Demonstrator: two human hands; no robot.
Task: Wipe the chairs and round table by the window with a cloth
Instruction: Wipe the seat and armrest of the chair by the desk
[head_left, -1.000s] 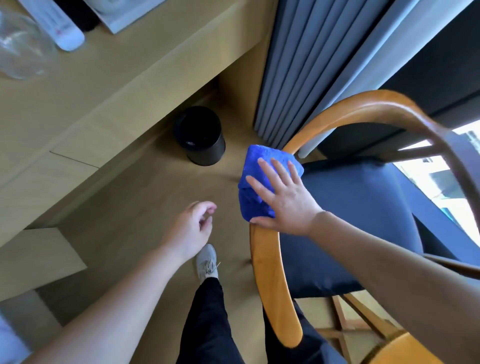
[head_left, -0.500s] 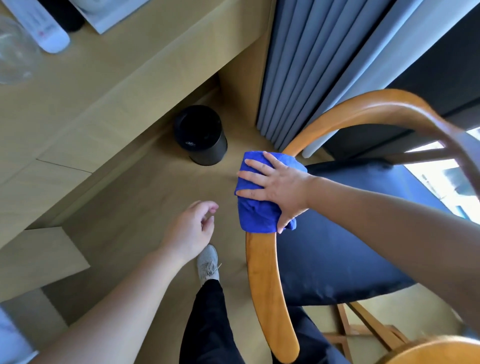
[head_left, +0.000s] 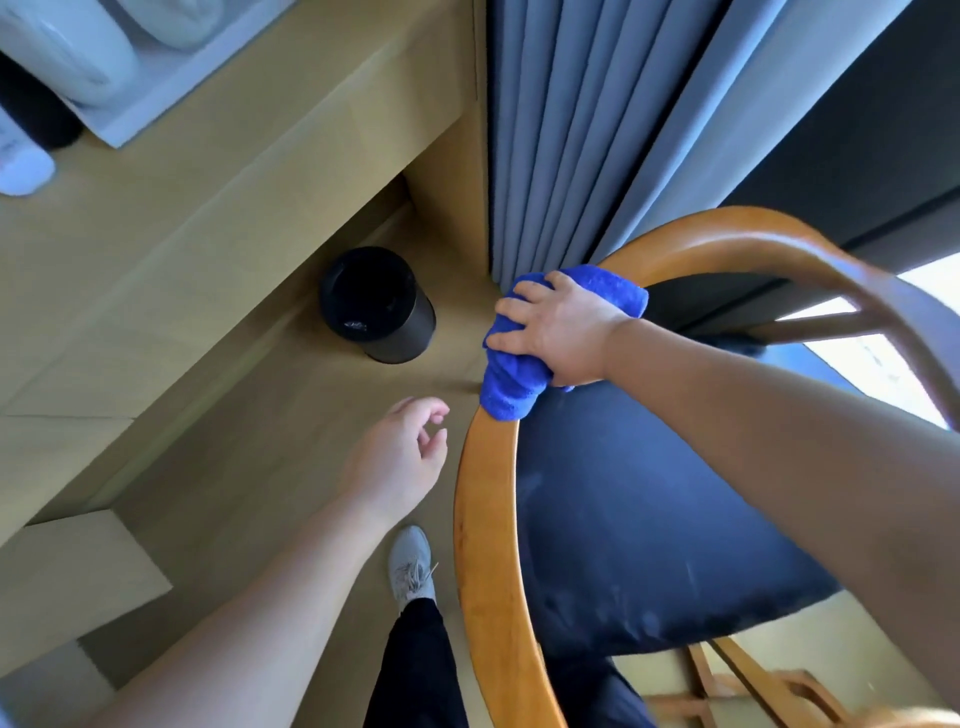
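Right hand (head_left: 558, 332): fingers curl over the folded blue cloth (head_left: 506, 397) and press it onto the bend of the chair's wooden rail (head_left: 483, 519), close to the grey curtain (head_left: 571, 130).
Left hand (head_left: 400, 457): hangs free above the floor just beside the rail, fingers loosely curled, holding nothing.
Cloth: bunched over the rail under the palm, with its lower end draped down the near side of the bend.
Chair: the honey-coloured rail loops around a dark blue seat cushion (head_left: 649, 519). One stretch runs toward the camera and the other arcs right toward the bright window (head_left: 883, 358).
Round table: not in view.
Nearby: a black bin (head_left: 376, 306) stands on the floor by the desk (head_left: 156, 234), apart from the chair. A grey shoe (head_left: 410, 566) is planted beside the rail.
Step in hand: most likely wiping the chair's rail at its corner bend.
Progress: probably early. The cushion shows faint pale marks, and the table has yet to be reached.
Next move: calls for keeping the cloth wrapped snugly round the rail while sliding along the curve, with the wrist turning to follow the bend. The free hand could steady the chair.
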